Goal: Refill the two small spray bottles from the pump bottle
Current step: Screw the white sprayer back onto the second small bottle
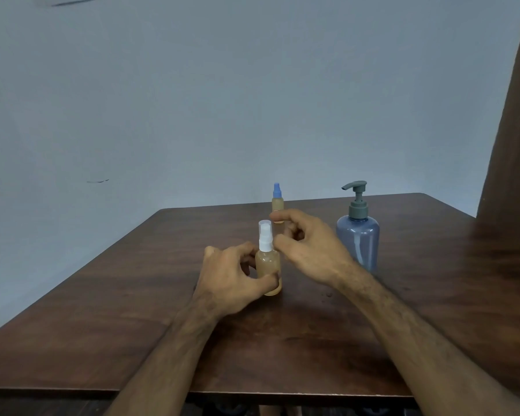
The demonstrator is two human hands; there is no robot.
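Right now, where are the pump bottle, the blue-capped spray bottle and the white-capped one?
pump bottle (357, 240): head view, on its blue body.
blue-capped spray bottle (277, 203): head view, on its body below the cap.
white-capped spray bottle (267, 262): head view, on its amber body.

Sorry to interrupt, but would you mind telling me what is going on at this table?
A person's left hand grips a small amber spray bottle with a white cap standing on the dark wooden table. The right hand hovers beside its top, fingers loosely curled, holding nothing. A second small amber bottle with a blue cap stands behind, and the blue-grey pump bottle stands untouched to the right.
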